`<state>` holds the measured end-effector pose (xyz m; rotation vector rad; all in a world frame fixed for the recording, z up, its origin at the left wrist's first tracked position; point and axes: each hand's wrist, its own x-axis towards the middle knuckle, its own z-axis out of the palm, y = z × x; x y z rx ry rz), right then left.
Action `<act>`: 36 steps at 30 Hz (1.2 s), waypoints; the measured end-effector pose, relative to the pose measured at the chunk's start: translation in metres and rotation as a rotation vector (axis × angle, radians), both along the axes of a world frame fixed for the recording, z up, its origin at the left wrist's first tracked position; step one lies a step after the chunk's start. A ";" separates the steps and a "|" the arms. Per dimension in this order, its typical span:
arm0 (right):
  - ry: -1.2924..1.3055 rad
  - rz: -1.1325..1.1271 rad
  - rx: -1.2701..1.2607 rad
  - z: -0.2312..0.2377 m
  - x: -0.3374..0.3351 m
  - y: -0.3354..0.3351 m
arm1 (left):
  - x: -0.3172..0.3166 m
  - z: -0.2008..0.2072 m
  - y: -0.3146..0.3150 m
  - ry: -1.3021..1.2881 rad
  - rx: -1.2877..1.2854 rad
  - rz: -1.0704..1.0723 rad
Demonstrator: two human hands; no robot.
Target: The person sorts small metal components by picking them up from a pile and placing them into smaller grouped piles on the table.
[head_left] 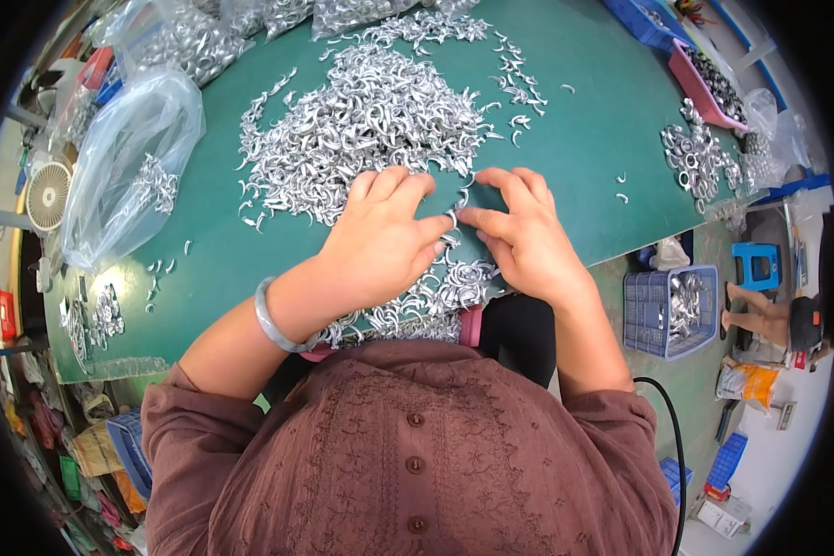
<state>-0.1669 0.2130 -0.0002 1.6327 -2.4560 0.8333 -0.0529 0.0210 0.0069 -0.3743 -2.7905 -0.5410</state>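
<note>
A large heap of small curved silver metal pieces (361, 130) covers the middle of the green table (602, 120). At its near side my left hand (385, 232) is bent, its fingertips closing at a small curved metal piece (451, 219). Facing it, my right hand (526, 232) has its fingertips at another curved metal piece (463, 196). The fingertips of both hands almost meet. Beneath and between them, more curved pieces (459, 283) lie at the table's near edge. A pink container (472, 326) at my lap, partly hidden, holds more of them.
Left on the table lies a clear plastic bag (130, 176) with some pieces inside; filled bags (190, 46) stand behind. Ring-shaped parts (700, 157) and a pink basket (709, 88) are at the right. A blue-grey crate (669, 315) stands on the floor. A fan (49, 195) is at far left.
</note>
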 end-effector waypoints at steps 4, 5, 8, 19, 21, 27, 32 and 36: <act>-0.054 0.031 -0.033 -0.002 -0.008 0.004 | 0.000 0.005 -0.003 -0.038 -0.009 -0.046; -0.053 0.029 -0.033 -0.001 -0.009 0.003 | -0.001 0.004 -0.002 -0.022 0.005 -0.030; 0.039 -0.133 -0.003 -0.002 -0.009 -0.006 | -0.007 0.001 0.001 0.023 0.020 0.024; 0.027 -0.052 0.017 0.004 -0.019 -0.016 | 0.000 0.004 -0.006 -0.047 0.056 -0.111; 0.070 -0.101 0.022 0.004 -0.019 -0.018 | 0.000 0.003 -0.006 0.002 0.098 -0.048; 0.008 0.050 0.047 0.010 -0.020 -0.005 | 0.008 0.007 -0.014 -0.016 0.091 0.031; -0.047 -0.033 0.011 0.011 -0.019 -0.011 | 0.013 0.005 -0.017 -0.014 0.057 0.071; -0.011 0.075 0.103 0.010 -0.015 -0.010 | 0.019 0.002 -0.021 -0.023 0.010 0.050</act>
